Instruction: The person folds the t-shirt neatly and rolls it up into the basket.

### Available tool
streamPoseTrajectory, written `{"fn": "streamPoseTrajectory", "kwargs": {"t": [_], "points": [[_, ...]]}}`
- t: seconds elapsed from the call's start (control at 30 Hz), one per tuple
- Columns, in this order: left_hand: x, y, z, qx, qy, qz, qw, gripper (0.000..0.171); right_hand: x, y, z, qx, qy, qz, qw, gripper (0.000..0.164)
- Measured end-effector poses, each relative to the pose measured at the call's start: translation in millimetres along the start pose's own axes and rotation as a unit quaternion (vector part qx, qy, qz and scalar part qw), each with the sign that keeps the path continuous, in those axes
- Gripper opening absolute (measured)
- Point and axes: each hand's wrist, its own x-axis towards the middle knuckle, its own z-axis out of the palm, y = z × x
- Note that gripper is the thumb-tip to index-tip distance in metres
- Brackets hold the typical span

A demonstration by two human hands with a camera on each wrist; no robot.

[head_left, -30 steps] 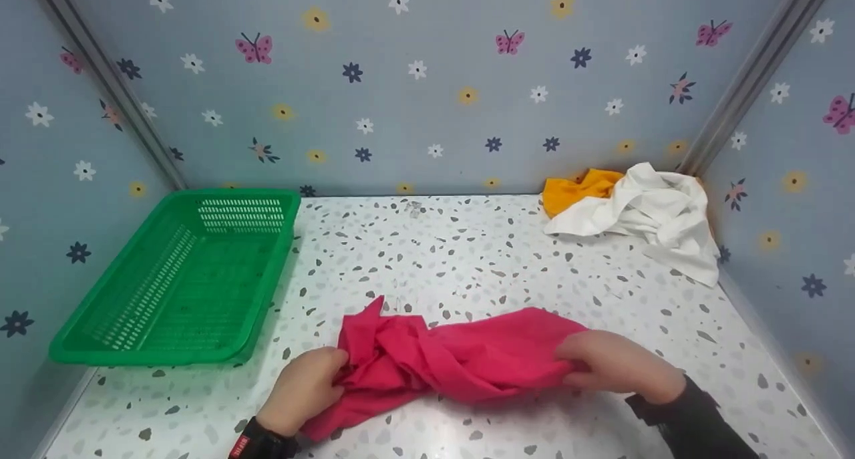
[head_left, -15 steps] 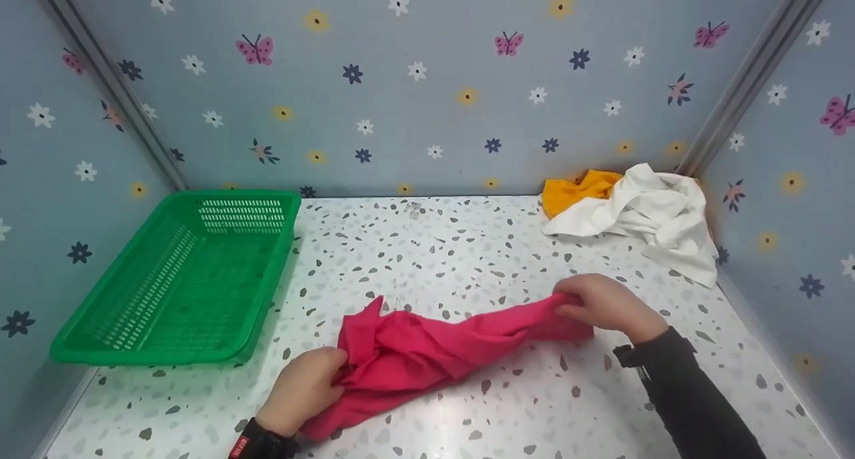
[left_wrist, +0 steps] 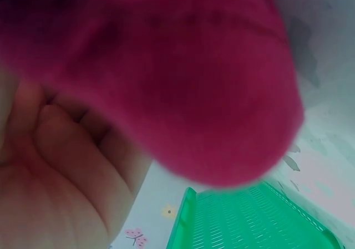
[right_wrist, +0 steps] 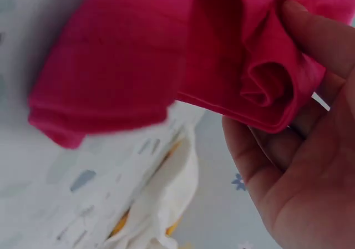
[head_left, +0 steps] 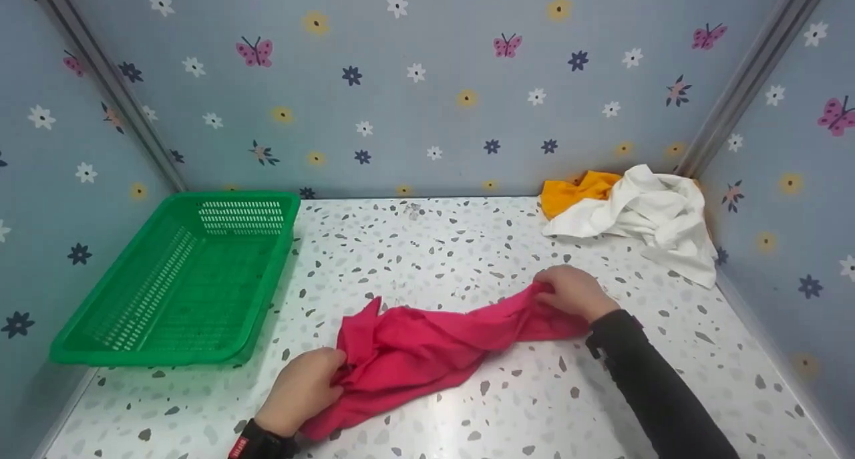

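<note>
A green basket (head_left: 150,359) lines the surface's (head_left: 427,258) left edge. The left hand (head_left: 302,389) and right hand (head_left: 576,293) have fingers gripping opposite ends of a pink-red cloth (head_left: 427,352), well short of the back edge; only the right-wrist view shows its curled fold (right_wrist: 267,84).

The white, grey-speckled tabletop (head_left: 414,258) bears a rectangular green plastic basket (head_left: 153,359), crumpled white cloth (head_left: 658,212), orange cloth (head_left: 578,190) and the crimson cloth (head_left: 434,349) I grip.

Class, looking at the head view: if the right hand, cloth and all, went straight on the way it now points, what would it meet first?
Probably the patterned back wall. Past the red cloth pinched in the right hand, the speckled tabletop looks free, though depth is hard to judge.
</note>
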Motion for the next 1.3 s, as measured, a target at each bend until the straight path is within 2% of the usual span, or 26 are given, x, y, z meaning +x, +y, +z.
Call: {"fn": "streamPoseTrajectory", "kwargs": {"t": [0.17, 0.3, 0.4, 0.53, 0.67, 0.73, 0.8, 0.87, 0.97, 1.1, 1.2, 1.3], "points": [[-0.2, -0.3, 0.8, -0.003, 0.001, 0.003, 1.0, 0.027, 6.9, 1.3, 13.1, -0.022, -0.005, -0.001, 1.0, 0.006], [0.1, -0.1, -1.0, -0.006, -0.004, -0.003, 1.0, 0.027, 6.0, 1.0, 13.8, -0.02, 0.003, 0.001, 1.0, 0.008], [0.4, 0.1, -3.8, -0.014, -0.014, -0.008, 0.9998, 0.026, -0.1, 1.3, 7.8, 0.002, 0.015, 0.003, 1.0, 0.018], [0.7, -0.4, -10.4, -0.028, -0.026, -0.011, 0.9992, 0.028, -15.0, 1.4, -5.8, 0.025, 0.052, -0.005, 0.998, 0.035], [2.9, -1.4, -23.0, -0.04, -0.018, -0.02, 0.9988, 0.027, -32.0, -1.9, -18.7, 0.04, 0.091, -0.031, 0.995, 0.03], [5.2, -1.9, -29.6, -0.037, 0.008, -0.012, 0.9992, 0.026, -39.8, -4.6, -22.5, 0.046, 0.099, -0.045, 0.993, 0.024], [8.1, -1.7, -33.6, -0.027, 0.049, 0.009, 0.9984, 0.025, -47.0, -7.2, -23.6, 0.045, 0.099, -0.053, 0.993, 0.018], [11.5, -1.5, -34.6, -0.008, 0.092, 0.046, 0.9946, 0.024, -53.3, -8.3, -21.3, 0.039, 0.098, -0.058, 0.993, 0.016], [16.4, -1.1, -31.5, 0.023, 0.144, 0.117, 0.9823, 0.026, -59.9, -9.4, -14.4, 0.025, 0.089, -0.056, 0.994, 0.013], [23.1, -2.4, -24.7, 0.034, 0.154, 0.186, 0.9699, 0.024, -64.8, -11.2, -2.3, 0.013, 0.077, -0.051, 0.996, 0.011], [27.0, -4.6, -19.1, 0.047, 0.151, 0.2, 0.967, 0.02, -66.7, -14.2, 5.8, 0.005, 0.069, -0.044, 0.997, 0.012], [29.6, -7.3, -14.3, 0.065, 0.162, 0.196, 0.9649, 0.018, -65.3, -17.2, 13.2, -0.01, 0.064, -0.044, 0.997, 0.013]]}}
